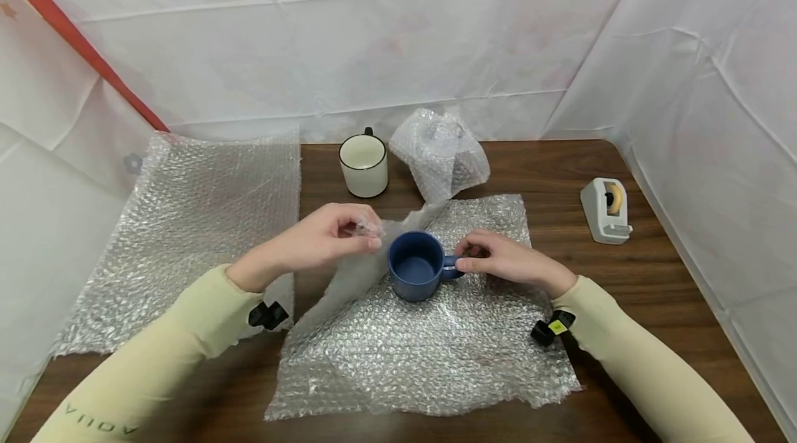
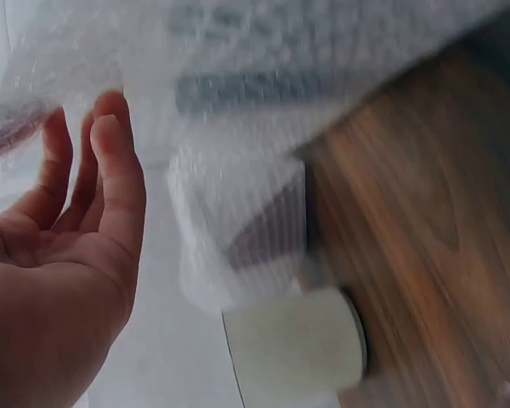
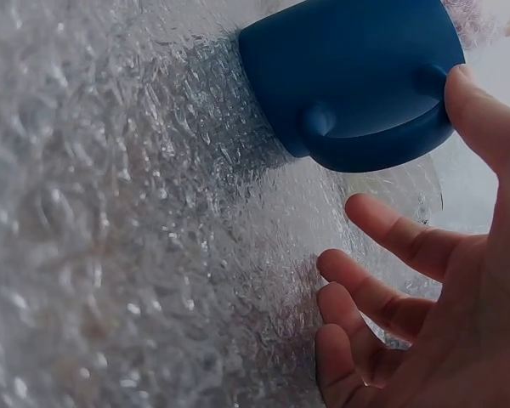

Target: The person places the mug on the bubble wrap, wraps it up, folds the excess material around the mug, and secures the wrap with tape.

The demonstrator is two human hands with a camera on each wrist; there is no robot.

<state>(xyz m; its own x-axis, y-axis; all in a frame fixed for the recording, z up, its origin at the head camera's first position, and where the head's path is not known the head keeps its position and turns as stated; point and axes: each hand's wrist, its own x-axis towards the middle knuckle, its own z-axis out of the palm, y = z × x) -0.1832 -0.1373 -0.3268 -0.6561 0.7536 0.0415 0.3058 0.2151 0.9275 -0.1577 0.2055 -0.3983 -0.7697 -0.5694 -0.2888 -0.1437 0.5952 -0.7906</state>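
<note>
A blue mug stands upright on a sheet of bubble wrap, its handle pointing right. My left hand pinches the lifted left edge of that sheet between thumb and fingers, just left of the mug. In the left wrist view the raised bubble wrap hangs from the fingertips. Beside the handle is my right hand. The right wrist view shows its thumb touching the mug handle, while the other fingers are loosely bent and apart from it.
A cream mug with a dark rim stands at the back, next to a bubble-wrapped bundle. Another bubble wrap sheet lies at the left. A tape dispenser sits at the right of the wooden table. White curtains surround it.
</note>
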